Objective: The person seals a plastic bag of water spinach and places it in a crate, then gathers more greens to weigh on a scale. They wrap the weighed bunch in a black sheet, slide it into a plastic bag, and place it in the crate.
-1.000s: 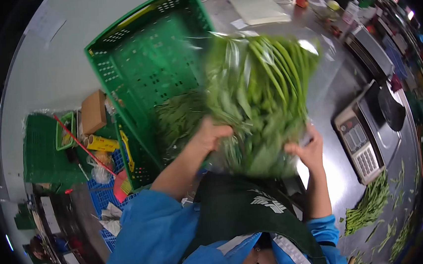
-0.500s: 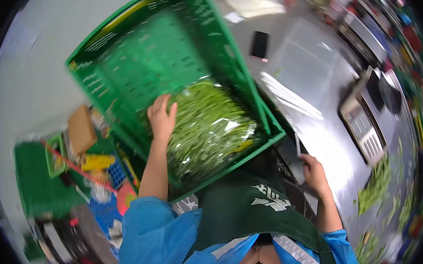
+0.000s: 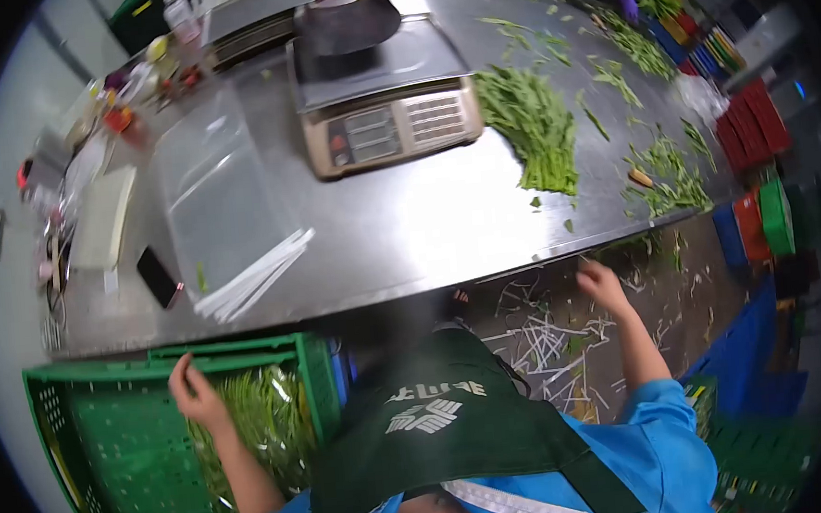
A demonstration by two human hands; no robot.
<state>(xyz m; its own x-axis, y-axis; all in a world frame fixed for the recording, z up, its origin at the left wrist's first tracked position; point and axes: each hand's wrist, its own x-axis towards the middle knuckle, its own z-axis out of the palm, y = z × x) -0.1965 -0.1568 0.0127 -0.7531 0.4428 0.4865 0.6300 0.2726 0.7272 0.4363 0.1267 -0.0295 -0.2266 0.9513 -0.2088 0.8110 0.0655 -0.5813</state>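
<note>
My left hand (image 3: 198, 397) hovers over the green crate (image 3: 324, 384) at lower left, fingers loosely bent and apart, with nothing in them. Beside and beneath it, a clear bag of leafy greens (image 3: 269, 417) lies in the crate's right part. My right hand (image 3: 603, 287) hangs just off the table's front edge, its fingers loosely curled and seemingly holding nothing. On the steel table (image 3: 371, 250), a bunch of green stalks (image 3: 536, 131) lies right of a digital scale (image 3: 391, 128) that carries a dark scoop-like pan (image 3: 349, 22).
Clear plastic bags (image 3: 222, 185), white strips (image 3: 253, 274) and a phone (image 3: 158, 276) lie on the table's left side. Loose greens (image 3: 669, 173) and a co-worker's purple-gloved hand (image 3: 628, 4) are at right. Scraps (image 3: 548, 352) litter the floor; blue crates (image 3: 750, 345) stand at right.
My view has swung right, from the crate to the table. My left hand has lifted off the bag of greens, which stays in the crate. My right hand remains near the table edge.
</note>
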